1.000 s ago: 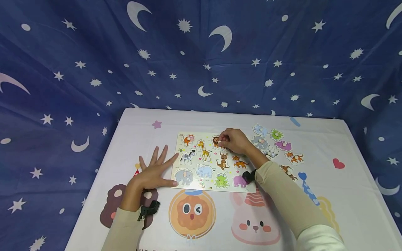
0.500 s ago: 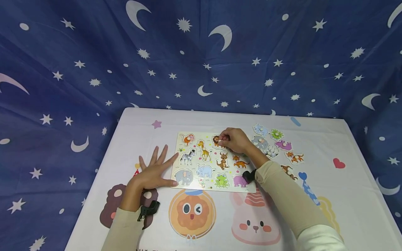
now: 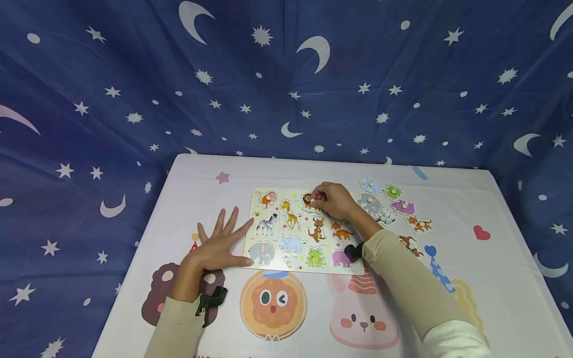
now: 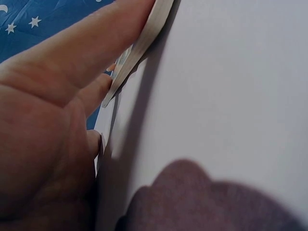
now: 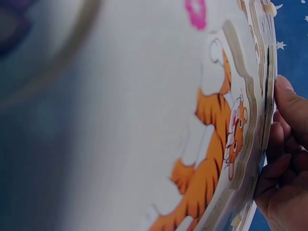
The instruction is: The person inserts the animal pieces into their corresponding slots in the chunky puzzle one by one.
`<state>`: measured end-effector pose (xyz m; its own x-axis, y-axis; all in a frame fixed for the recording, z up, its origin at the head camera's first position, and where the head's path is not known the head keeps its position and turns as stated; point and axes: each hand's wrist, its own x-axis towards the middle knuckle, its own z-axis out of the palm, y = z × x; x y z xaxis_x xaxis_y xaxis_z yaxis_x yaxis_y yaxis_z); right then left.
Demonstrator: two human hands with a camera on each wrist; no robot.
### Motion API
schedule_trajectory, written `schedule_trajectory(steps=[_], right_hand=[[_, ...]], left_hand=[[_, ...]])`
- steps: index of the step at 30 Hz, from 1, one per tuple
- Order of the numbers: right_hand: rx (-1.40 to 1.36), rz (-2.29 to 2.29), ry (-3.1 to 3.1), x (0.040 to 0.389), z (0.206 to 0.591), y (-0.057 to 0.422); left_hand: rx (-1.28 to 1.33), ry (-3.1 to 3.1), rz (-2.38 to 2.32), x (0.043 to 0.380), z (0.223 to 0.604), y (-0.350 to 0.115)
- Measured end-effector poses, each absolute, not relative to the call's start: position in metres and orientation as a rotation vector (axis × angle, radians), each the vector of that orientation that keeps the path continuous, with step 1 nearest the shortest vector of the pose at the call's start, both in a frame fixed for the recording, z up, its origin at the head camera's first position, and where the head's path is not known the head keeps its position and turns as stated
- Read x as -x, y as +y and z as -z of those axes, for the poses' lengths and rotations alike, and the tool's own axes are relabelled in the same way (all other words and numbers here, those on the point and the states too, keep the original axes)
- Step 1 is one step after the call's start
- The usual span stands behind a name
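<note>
A flat puzzle board [image 3: 277, 227] with animal pictures lies on the table. At its top edge my right hand [image 3: 336, 200] pinches the lion piece [image 3: 306, 199] with bent fingers and thumb, over the lion's spot. In the right wrist view, the thumb [image 5: 292, 103] presses at the piece's edge, beyond the tiger picture [image 5: 214, 120]. My left hand [image 3: 218, 250] lies spread at the board's left side, its thumb on the lower left corner and a fingertip at the left edge. The left wrist view shows the thumb [image 4: 96, 43] against the board's side [image 4: 139, 48].
Loose animal pieces lie right of the board: the elephant [image 3: 369, 203], frog [image 3: 394, 192], purple hippo [image 3: 403, 207], tiger [image 3: 419, 224] and several others. The cloth [image 3: 273, 308] is printed with cartoon figures. A starry blue curtain [image 3: 250, 109] hangs behind the table.
</note>
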<state>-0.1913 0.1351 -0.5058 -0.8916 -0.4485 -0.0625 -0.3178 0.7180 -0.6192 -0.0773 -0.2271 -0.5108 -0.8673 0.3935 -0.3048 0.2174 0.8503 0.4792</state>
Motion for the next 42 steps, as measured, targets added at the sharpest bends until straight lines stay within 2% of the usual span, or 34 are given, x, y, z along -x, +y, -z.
schedule_trajectory(steps=[23, 35, 42], right_hand=[[0.578, 0.892, 2.74, 0.192, 0.505, 0.137], [0.475, 1.23, 2.587, 0.185, 0.509, 0.145], [0.491, 1.307, 2.604, 0.173, 0.491, 0.156]], left_hand=[[-0.475, 2.638, -0.62, 0.078, 0.51, -0.227], [-0.454, 2.623, -0.622, 0.075, 0.509, -0.227], [-0.461, 2.635, -0.619, 0.076, 0.51, -0.228]])
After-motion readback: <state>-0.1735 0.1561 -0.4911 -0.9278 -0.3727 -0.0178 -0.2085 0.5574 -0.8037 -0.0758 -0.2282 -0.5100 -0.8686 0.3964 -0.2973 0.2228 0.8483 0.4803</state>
